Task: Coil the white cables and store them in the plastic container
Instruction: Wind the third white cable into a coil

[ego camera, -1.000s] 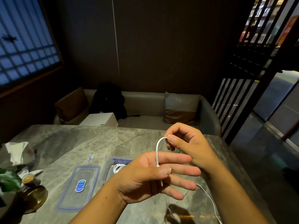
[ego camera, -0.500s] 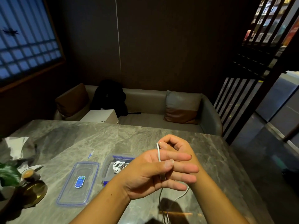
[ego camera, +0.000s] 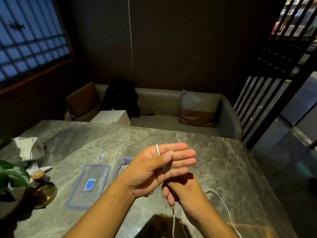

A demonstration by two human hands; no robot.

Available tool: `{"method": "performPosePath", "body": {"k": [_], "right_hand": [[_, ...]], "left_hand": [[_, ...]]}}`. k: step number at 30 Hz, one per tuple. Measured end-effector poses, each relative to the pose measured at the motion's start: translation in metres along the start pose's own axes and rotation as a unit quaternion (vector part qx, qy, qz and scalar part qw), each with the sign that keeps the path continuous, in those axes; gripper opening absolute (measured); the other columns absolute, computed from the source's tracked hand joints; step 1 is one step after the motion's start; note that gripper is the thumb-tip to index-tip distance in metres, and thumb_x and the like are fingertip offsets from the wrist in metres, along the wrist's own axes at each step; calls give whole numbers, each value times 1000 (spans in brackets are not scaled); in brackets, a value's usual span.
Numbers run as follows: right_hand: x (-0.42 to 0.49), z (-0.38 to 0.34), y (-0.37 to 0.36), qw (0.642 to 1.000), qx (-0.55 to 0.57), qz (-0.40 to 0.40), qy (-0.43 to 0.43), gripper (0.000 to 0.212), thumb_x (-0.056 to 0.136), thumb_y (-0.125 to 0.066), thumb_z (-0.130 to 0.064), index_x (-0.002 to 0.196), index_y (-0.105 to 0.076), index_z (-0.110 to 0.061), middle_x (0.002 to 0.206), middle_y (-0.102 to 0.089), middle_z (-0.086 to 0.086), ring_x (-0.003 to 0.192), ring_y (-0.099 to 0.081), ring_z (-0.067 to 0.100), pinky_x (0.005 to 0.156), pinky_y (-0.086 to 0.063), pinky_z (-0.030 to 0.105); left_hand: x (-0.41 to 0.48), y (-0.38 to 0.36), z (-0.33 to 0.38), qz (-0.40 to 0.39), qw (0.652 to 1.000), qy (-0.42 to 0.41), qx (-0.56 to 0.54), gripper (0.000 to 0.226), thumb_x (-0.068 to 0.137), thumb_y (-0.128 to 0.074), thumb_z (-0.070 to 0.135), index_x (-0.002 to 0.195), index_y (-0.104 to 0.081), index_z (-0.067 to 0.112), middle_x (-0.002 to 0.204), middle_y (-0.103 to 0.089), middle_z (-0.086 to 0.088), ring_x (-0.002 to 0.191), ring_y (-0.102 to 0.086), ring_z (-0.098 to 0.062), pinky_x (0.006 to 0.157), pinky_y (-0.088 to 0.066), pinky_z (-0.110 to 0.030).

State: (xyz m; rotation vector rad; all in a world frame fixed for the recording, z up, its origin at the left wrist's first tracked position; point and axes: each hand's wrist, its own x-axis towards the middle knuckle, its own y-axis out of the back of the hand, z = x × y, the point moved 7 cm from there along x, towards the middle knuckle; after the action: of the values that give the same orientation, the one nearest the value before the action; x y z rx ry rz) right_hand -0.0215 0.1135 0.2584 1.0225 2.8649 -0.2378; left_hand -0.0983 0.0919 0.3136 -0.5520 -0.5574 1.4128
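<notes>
We see the left hand [ego camera: 154,169] raised above the table [ego camera: 214,160], flat, its fingers [ego camera: 181,153] straight, pressed side by side and pointing toward 3 o'clock. The thumb [ego camera: 165,156] lies across them and pins the white cable [ego camera: 158,149] against the index finger. The cable loops over the top edge of that finger, then runs down toward 5 o'clock under the thumb tip. Its metal plug [ego camera: 164,168] sits against the middle fingers, long axis near vertical, tip pointing down toward 5 o'clock.

The right hand [ego camera: 185,193] sits just below the left, at its 5 o'clock, partly hidden behind it. Its fingers [ego camera: 169,197] curl downward toward 6 o'clock; the cable emerges beneath their tips and drops out of the bottom edge. We cannot tell how tightly they grip it. Another stretch of cable arcs over the table at 4 o'clock from the hands.

The plastic container [ego camera: 122,166] lies on the table at 9 o'clock from the left hand, mostly hidden behind the wrist; its contents cannot be made out. Its lid [ego camera: 89,184] lies flat just beside it, further toward 9 o'clock, blue label up.
</notes>
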Motion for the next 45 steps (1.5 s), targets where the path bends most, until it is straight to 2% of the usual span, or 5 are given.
{"method": "performPosePath", "body": {"k": [11,18,33,38,45], "right_hand": [[-38,9,-1,992,-86,-34,-89,22,97,-54,-22,89,-70,-9,51,-56,5,37,-42,10,40,-33,21],[-41,-42,13,979,-190,-68,-15,20,87,-64,-29,86,-72,-11,60,-44,3,55,-39,12,53,-30,24],[-29,-106,73,999,5,-19,41,49,58,-87,-44,82,-72,-5,44,-40,1,39,-27,8,41,-20,18],[-16,-103,76,998,15,25,51,21,78,-69,-23,84,-74,-4,45,-38,1,41,-26,9,41,-19,20],[-1,-116,62,994,-89,13,59,21,94,-57,-11,88,-72,2,47,-43,2,43,-31,8,42,-24,19]], "left_hand": [[4,27,-15,57,996,3,66,37,99,-45,6,135,-51,-2,133,-62,-21,125,-58,-34,105,-48,-41],[7,40,-28,64,992,49,95,38,100,-47,9,136,-49,-3,132,-62,-22,125,-58,-35,108,-45,-42],[9,19,-40,-72,991,95,58,48,97,-51,12,142,-44,-4,142,-50,-29,133,-49,-42,113,-38,-46],[10,7,-50,-101,984,123,86,50,96,-57,17,141,-46,-2,141,-53,-26,131,-51,-39,109,-42,-41],[8,-3,-57,-132,973,150,113,51,96,-51,14,142,-42,-5,142,-49,-30,132,-49,-41,111,-39,-44]]}}
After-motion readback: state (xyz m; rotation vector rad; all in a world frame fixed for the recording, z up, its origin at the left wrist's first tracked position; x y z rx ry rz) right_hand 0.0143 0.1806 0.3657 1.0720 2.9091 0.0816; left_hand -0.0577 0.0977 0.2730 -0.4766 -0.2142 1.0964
